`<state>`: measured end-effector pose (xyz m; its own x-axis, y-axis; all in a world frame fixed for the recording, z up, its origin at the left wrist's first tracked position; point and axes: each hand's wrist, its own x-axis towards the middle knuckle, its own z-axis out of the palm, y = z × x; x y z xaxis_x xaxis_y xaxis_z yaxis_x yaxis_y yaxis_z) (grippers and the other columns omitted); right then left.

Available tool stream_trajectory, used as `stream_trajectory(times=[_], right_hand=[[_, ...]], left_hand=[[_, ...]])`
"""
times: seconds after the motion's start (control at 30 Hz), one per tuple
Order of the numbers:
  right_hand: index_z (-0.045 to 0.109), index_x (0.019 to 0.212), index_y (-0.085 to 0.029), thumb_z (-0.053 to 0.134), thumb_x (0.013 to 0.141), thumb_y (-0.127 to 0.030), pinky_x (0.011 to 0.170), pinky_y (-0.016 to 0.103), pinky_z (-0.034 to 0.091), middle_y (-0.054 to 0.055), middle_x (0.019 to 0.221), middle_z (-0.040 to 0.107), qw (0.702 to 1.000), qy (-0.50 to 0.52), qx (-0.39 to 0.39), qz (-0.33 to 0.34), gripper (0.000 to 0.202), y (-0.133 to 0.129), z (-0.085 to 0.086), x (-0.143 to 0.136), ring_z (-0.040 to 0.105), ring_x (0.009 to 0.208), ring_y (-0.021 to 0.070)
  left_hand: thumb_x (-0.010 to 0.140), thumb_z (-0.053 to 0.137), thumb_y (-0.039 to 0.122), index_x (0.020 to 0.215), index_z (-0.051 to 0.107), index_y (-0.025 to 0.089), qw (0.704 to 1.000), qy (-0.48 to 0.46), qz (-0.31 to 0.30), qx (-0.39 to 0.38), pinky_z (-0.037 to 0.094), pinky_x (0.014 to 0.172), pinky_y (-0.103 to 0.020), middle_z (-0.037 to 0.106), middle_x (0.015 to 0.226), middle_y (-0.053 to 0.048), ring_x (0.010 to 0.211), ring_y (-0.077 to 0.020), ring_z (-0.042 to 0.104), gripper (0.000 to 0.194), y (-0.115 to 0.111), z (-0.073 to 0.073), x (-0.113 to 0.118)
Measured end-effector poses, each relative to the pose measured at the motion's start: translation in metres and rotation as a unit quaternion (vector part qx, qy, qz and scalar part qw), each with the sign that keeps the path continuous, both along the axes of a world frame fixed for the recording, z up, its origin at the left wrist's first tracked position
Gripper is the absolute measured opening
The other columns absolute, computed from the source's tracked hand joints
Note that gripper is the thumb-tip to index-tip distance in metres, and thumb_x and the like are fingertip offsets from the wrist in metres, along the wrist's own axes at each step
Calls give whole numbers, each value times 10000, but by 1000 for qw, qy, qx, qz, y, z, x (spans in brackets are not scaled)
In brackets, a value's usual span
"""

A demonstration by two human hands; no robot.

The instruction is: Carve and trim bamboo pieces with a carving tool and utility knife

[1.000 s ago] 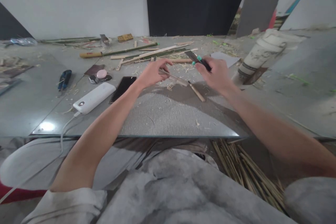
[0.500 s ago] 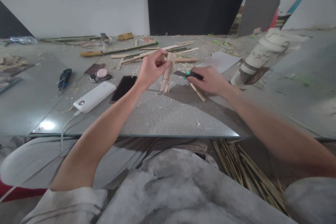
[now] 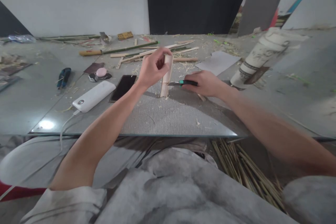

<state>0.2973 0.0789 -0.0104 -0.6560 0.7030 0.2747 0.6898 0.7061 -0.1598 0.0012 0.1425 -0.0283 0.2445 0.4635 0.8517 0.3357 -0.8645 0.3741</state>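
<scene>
A pale split bamboo piece (image 3: 165,85) stands roughly upright over the table, its lower end near the surface. My left hand (image 3: 154,66) grips it at the top between thumb and fingers. In my right hand (image 3: 203,83) is a black and green utility knife (image 3: 189,82), its blade pointing left and meeting the lower part of the bamboo piece. A short bamboo stick (image 3: 201,97) lies on the table, partly hidden under my right hand.
Left of my hands lie a phone (image 3: 123,88), a white power bank (image 3: 94,96) with a cable and blue-handled pliers (image 3: 63,78). Bamboo strips (image 3: 154,51) and shavings lie behind. Paper (image 3: 220,62) and a white cylindrical container (image 3: 256,57) are to the right.
My right hand has moved slightly down and left, bringing the knife blade to the bamboo's lower part. The bamboo piece has turned in my left hand and shows a smoother, paler face.
</scene>
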Motion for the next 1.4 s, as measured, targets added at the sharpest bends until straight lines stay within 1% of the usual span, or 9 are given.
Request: stream_trajectory(times=[0.1,0.27,0.4,0.53,0.67,0.87,1.0,1.17,1.4], right_hand=[[825,1049,-266,622,1195,-592,790,407,376,63,879,738,1000,5,2,3,411,0,-1,0,621,795,251],[790,1009,-275,628,1193,-588,778,415,356,64,883,739,1000,11,-7,-5,398,-2,-1,-2,626,799,255],[779,1012,-290,617,1208,-588,773,422,352,80,937,799,999,11,12,-28,392,-3,-1,-2,675,866,279],[795,1033,-297,613,1215,-612,762,425,354,103,1013,844,998,0,29,-54,407,-2,-2,0,707,924,305],[803,1055,-298,596,1228,-610,741,427,351,103,1011,850,999,-11,17,-49,413,-1,-2,0,710,901,299],[804,1055,-314,615,1207,-610,738,417,362,57,875,790,998,-47,-26,-44,382,1,-5,-1,669,789,274],[787,1054,-310,616,1200,-574,760,417,379,74,933,811,998,-44,-23,-39,347,-1,-4,-2,705,856,292],[757,1039,-310,590,1235,-590,779,425,365,88,1004,850,999,-13,4,-44,381,-4,-1,-3,731,913,301],[799,1069,-315,597,1238,-606,759,430,362,78,994,867,999,-19,-2,-46,393,-2,-1,-2,723,869,292]], left_hand=[[1168,754,322,1167,789,289,999,-10,27,27,512,646,-297,545,709,55,625,-133,539,47,-2,0,1],[1229,693,413,1149,750,302,996,-13,41,73,561,681,-315,598,749,43,639,-140,595,148,-10,2,2],[1255,676,454,1175,763,312,998,1,50,40,619,745,-332,644,790,28,684,-148,649,185,-21,8,2],[1254,662,490,1169,782,317,998,25,62,16,617,773,-343,637,796,18,702,-162,654,227,-28,12,2],[1263,655,512,1185,782,318,999,21,39,6,603,761,-339,606,788,22,685,-155,610,245,-25,13,2],[1269,630,548,1215,780,321,999,19,25,4,563,723,-344,532,726,34,637,-160,531,278,-15,9,0],[1265,624,565,1223,771,322,1000,18,16,19,553,726,-360,499,715,39,619,-172,519,287,-13,8,-1],[1273,572,566,1253,756,328,999,32,18,16,518,724,-367,490,720,33,626,-183,505,302,-14,8,-2],[1260,609,588,1230,759,339,999,22,23,-3,524,744,-369,463,723,38,639,-186,491,293,-11,8,-1]])
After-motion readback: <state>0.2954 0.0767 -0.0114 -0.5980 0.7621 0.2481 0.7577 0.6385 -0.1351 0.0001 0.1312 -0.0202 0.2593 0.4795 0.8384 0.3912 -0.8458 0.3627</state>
